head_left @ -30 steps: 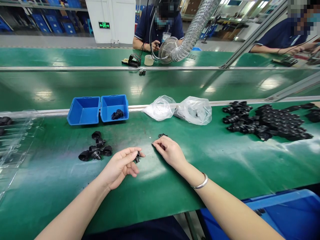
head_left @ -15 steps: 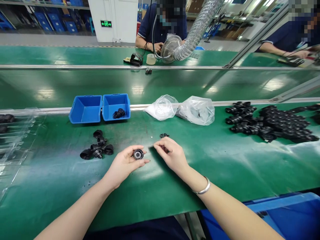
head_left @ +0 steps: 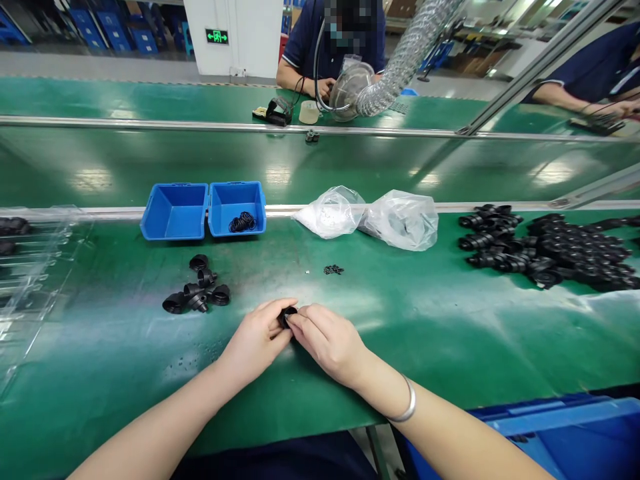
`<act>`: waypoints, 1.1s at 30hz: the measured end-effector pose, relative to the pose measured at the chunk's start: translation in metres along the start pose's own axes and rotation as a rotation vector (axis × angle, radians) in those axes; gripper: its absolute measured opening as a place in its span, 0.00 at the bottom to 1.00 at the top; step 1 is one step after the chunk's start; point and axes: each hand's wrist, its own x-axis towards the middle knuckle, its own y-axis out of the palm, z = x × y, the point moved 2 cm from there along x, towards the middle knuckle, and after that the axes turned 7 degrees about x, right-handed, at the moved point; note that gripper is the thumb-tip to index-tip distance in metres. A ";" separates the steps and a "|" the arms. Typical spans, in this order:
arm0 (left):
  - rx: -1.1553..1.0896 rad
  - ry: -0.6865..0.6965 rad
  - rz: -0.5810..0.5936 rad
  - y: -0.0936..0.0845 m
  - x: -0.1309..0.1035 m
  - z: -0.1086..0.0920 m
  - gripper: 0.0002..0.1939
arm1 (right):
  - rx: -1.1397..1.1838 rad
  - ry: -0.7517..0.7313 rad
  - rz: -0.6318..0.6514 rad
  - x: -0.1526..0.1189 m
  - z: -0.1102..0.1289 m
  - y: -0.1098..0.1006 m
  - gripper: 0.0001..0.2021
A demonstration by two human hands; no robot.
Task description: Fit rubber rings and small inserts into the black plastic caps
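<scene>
My left hand (head_left: 261, 339) grips a small round black plastic part (head_left: 287, 315), its opening turned up and toward my right hand. My right hand (head_left: 327, 343) is closed, fingertips pinched at that opening; whatever they hold, if anything, is too small or hidden to make out. Just beyond the hands lies a little pile of tiny black pieces (head_left: 333, 269), with a small white speck (head_left: 307, 272) to its left. Several loose black cup-shaped plastic parts (head_left: 197, 293) rest on the green table left of my hands.
Two blue bins (head_left: 175, 212) stand at the back left; the right one holds black rings (head_left: 243, 222). Clear plastic bags (head_left: 400, 220) lie beside them. A heap of black parts (head_left: 550, 250) covers the right side, clear trays (head_left: 35, 267) the left. A co-worker (head_left: 333, 47) sits opposite.
My right hand has moved left and down from near the tiny black pieces to the round part. My left hand has shifted slightly right and tilted the part toward it.
</scene>
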 end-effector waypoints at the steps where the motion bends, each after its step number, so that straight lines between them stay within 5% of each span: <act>1: 0.005 0.005 -0.004 0.000 0.000 0.001 0.22 | -0.007 -0.006 0.010 0.000 0.001 0.000 0.09; 17: 0.026 0.055 -0.022 0.002 0.002 0.005 0.23 | 0.070 -0.054 -0.009 0.005 -0.002 -0.001 0.07; 22: -0.331 -0.057 0.048 0.008 0.003 0.013 0.20 | 0.100 0.336 -0.181 -0.003 -0.048 -0.029 0.06; 26: -0.386 -0.124 0.087 0.011 0.005 0.019 0.21 | -0.126 0.635 -0.048 -0.018 -0.088 -0.039 0.05; 33: -0.404 -0.144 0.114 0.012 0.003 0.022 0.23 | -0.174 0.565 -0.015 -0.019 -0.098 -0.028 0.07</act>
